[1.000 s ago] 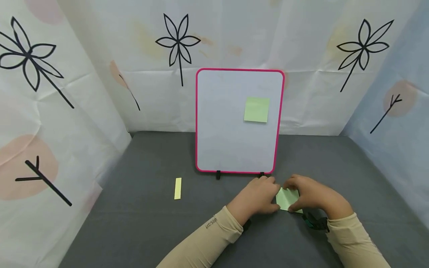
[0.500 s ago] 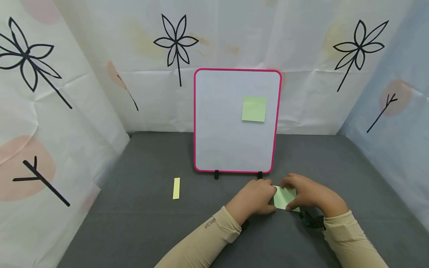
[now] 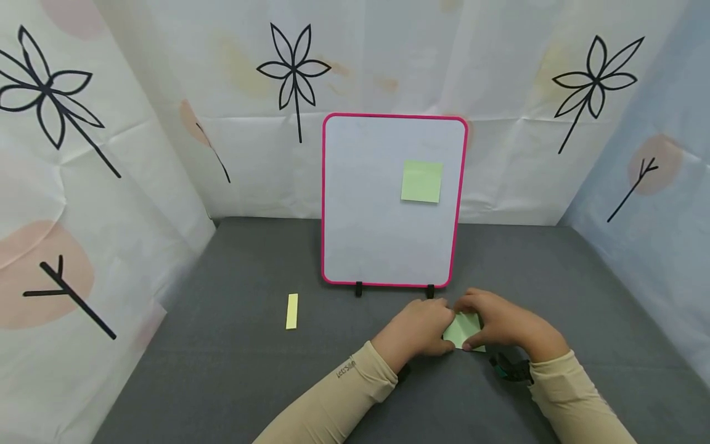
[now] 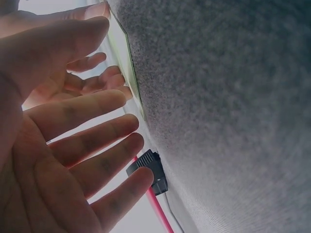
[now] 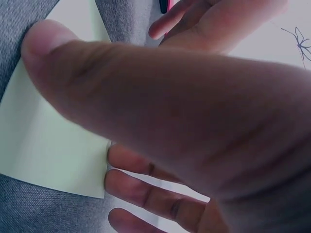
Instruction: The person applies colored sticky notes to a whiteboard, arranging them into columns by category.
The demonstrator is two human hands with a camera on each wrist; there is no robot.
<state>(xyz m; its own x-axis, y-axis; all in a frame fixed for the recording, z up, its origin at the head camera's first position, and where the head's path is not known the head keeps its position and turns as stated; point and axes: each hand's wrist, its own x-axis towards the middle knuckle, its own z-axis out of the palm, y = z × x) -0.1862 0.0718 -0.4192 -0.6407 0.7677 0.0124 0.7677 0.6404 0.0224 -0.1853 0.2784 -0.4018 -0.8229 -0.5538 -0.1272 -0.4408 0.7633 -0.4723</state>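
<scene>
Counting from the front of the table (image 3: 238, 382): two hands, one note between them. The right hand (image 3: 507, 320) holds the lower note (image 3: 461, 328), its thumb at the near edge and its fingers at the far edge; the right wrist view shows the thumb lying over the paper and two fingertips against another edge. The left hand (image 3: 418, 327) extends four fingers, slightly spaced, with its thumb at the left end of that note; firm contact there cannot be confirmed. The hands are close together; whether their fingertips touch cannot be told.

Notes total two, both pale green. The lower note lies on the table, right of centre, in front of the board (image 3: 377, 234). The upper note (image 3: 421, 182) is on the right half of the board's face.

Boards: one, white, pink-edged, upright on two black feet (image 3: 359, 289). Strips: one, yellow; the strip (image 3: 291, 311) lies well left of the hands, its long side pointing towards the board.

Sleeves (image 3: 333, 401): two, beige, the left one lettered. One dark band (image 3: 510, 368) shows below the right wrist. Behind, the pale backdrop (image 3: 388, 55) carries three black six-petalled flowers (image 3: 294, 69).
</scene>
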